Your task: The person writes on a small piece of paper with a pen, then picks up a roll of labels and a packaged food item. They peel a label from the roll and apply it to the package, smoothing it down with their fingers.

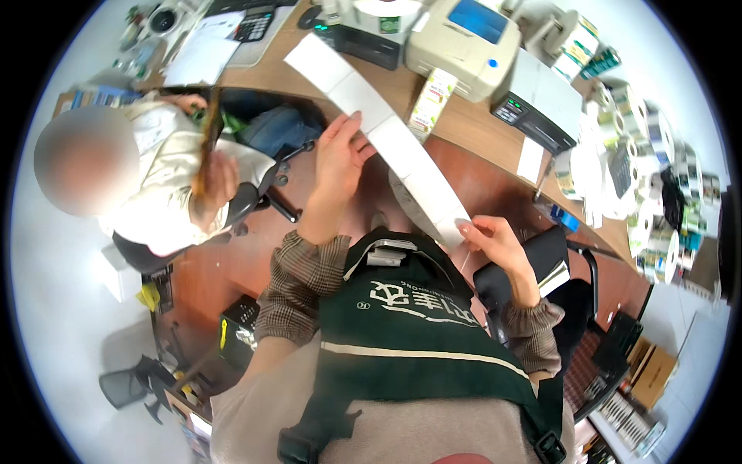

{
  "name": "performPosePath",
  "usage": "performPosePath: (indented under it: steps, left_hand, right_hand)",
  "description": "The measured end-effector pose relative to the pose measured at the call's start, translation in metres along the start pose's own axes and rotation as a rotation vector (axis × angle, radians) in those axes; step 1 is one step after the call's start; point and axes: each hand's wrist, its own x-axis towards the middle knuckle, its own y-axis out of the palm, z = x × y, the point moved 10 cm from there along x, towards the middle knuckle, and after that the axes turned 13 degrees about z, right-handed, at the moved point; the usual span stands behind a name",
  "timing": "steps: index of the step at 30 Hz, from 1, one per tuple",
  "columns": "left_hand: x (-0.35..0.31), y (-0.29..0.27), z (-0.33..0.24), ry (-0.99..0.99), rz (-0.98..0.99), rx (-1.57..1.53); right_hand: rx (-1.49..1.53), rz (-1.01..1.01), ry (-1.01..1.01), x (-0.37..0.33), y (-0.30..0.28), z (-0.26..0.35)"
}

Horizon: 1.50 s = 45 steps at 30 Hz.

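A long strip of white labels (379, 127), marked off into several panels, stretches diagonally before my chest from the desk side down to the right. My left hand (340, 151) pinches its left edge near the upper part, fingers closed on it. Lower down, the thumb and fingers of my right hand (495, 241) close on the near end of the strip. The far end sticks out free over the desk edge. Below the strip is my dark green apron (402, 309) with white print.
Along the wooden desk (483, 127) stand a beige printer (460, 46), a grey label printer (537, 100) and a small carton (431, 100). Rolls of labels (649, 131) crowd the right end. At left sits another person in a white jacket (166, 178); a black chair (533, 263) stands by my right arm.
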Motion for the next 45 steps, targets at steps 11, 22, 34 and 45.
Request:
performPosePath:
  steps: [11, 22, 34, 45]
  left_hand:
    - [-0.005, -0.028, 0.003, 0.029, -0.146, -0.004]
    - [-0.091, -0.059, 0.083, -0.408, -0.146, 0.128]
    - [-0.18, 0.102, -0.072, 0.32, 0.048, 1.173]
    - [-0.195, 0.01, -0.164, 0.562, -0.642, 1.789]
  right_hand:
    - [0.244, -0.133, 0.023, -0.05, 0.017, 0.019]
    - [0.349, -0.153, -0.428, -0.065, 0.028, 0.103]
    - [0.065, -0.251, -0.439, -0.044, 0.055, 0.106]
    - [-0.055, -0.376, -0.544, -0.053, 0.045, 0.13]
